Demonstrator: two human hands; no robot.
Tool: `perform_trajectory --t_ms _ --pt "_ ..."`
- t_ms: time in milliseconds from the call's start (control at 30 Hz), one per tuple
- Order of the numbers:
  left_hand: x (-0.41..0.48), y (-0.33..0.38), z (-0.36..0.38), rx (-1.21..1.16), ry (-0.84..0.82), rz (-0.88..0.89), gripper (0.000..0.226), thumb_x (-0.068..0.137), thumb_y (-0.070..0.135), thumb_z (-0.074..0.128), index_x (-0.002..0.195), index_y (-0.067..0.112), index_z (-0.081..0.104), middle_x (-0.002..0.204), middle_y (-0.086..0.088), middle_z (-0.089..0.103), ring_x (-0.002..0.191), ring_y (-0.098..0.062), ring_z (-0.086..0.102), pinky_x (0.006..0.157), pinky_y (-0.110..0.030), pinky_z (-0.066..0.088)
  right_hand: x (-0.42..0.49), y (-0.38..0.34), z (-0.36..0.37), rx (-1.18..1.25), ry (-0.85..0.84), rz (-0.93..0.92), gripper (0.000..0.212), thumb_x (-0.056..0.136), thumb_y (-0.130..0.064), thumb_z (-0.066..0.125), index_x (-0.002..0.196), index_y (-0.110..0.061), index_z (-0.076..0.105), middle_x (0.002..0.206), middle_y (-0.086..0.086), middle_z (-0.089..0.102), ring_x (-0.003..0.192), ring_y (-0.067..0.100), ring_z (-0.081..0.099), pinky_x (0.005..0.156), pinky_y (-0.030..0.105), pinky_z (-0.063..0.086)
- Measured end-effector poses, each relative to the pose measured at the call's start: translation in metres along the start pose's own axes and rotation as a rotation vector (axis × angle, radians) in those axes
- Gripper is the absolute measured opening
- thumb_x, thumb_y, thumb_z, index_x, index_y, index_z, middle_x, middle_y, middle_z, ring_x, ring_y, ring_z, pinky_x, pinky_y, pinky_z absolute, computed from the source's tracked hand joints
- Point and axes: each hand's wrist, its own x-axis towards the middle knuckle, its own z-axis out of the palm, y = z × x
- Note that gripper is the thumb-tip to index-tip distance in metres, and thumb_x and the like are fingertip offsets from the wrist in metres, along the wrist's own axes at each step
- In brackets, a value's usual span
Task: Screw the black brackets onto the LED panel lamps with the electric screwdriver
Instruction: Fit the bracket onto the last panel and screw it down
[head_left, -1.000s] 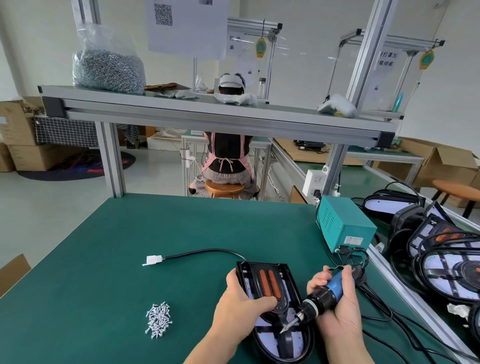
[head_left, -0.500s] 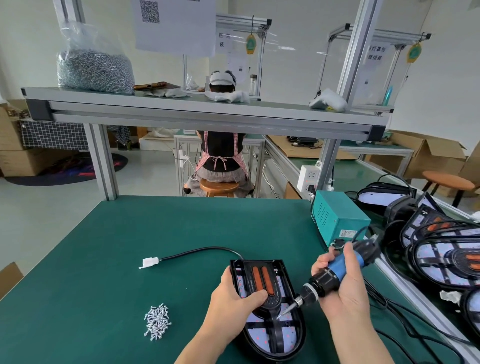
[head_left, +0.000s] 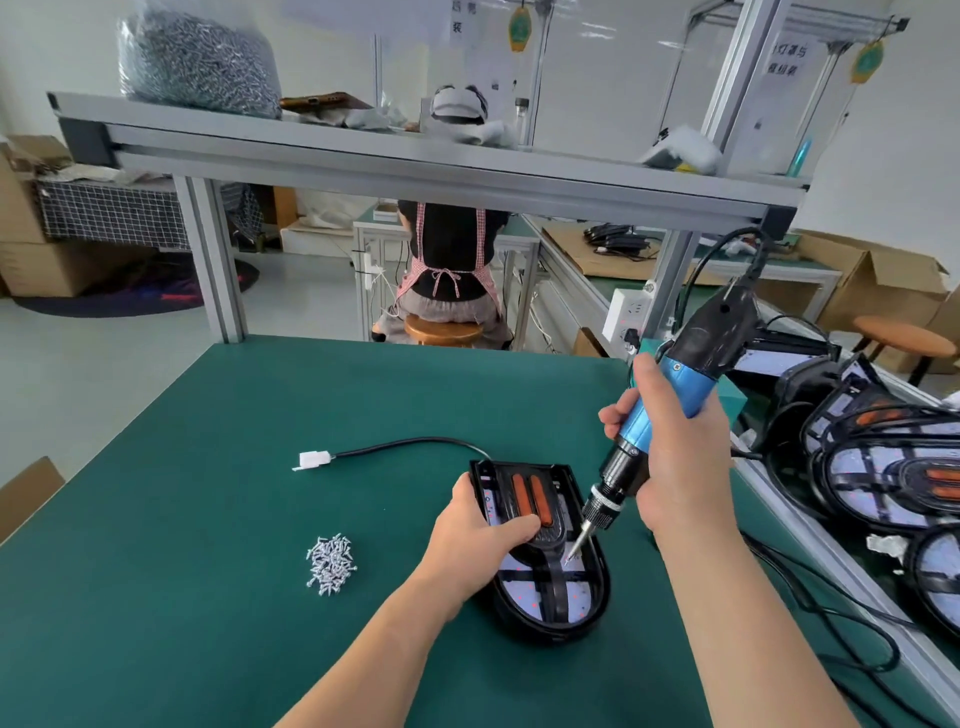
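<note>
We're seeing the electric screwdriver swinging more upright than before, right hand gripping it, bit meeting the black bracket. Left hand is gripping the LED panel lamp on the table; the angled bit is risking skidding off.

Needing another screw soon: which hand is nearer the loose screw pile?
Left. The left hand grips the lamp right of the screw pile; the right hand holds the screwdriver farther right.
</note>
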Motion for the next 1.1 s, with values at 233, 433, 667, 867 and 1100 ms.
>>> perform_trajectory --t_ms 233,433,667,867,1100 --pt "0.001 -0.002 0.001 -0.013 -0.002 -0.007 0.056 0.061 0.038 0.079 0.111 0.033 0.054 0.106 0.012 0.072 0.102 -0.010 0.068 0.099 -0.040 0.052 -0.006 0.000 0.001 -0.118 -0.001 -0.079 0.029 0.087 -0.032 0.073 0.098 -0.012 0.054 0.059 -0.001 0.060 0.056 0.018 0.066 0.052 0.024 0.052" --pt "0.001 -0.002 0.001 -0.019 -0.012 -0.017 0.055 0.062 0.038 0.079 0.110 0.032 0.053 0.106 0.011 0.072 0.101 -0.011 0.068 0.099 -0.040 0.053 -0.005 0.009 -0.003 -0.174 -0.016 -0.083 0.018 0.094 -0.021 0.072 0.093 -0.015 0.055 0.059 0.000 0.060 0.054 0.017 0.065 0.053 0.023 0.052" --pt "0.000 0.000 0.001 -0.025 -0.016 -0.012 0.055 0.063 0.037 0.079 0.112 0.031 0.053 0.107 0.010 0.072 0.101 -0.011 0.068 0.099 -0.041 0.052 -0.006 0.019 -0.005 -0.163 -0.043 -0.063 0.022 0.087 -0.028 0.074 0.093 -0.016 0.057 0.061 0.001 0.061 0.056 0.019 0.066 0.055 0.023 0.053" --pt "0.000 0.000 0.001 -0.020 -0.013 -0.015 0.055 0.063 0.037 0.079 0.111 0.031 0.053 0.106 0.010 0.072 0.101 -0.011 0.068 0.098 -0.041 0.053 -0.006 0.022 -0.006 -0.167 -0.058 -0.042 0.030 0.081 -0.037 0.075 0.094 -0.016 0.058 0.060 0.001 0.060 0.056 0.020 0.065 0.056 0.025 0.053" --pt "0.001 0.000 0.004 -0.015 0.003 -0.011 0.053 0.063 0.036 0.079 0.110 0.031 0.053 0.104 0.011 0.072 0.098 -0.009 0.068 0.095 -0.038 0.054 -0.012 0.025 -0.006 -0.201 -0.097 -0.045 0.027 0.072 -0.038 0.077 0.092 -0.024 0.065 0.060 0.003 0.063 0.056 0.018 0.063 0.057 0.024 0.052"
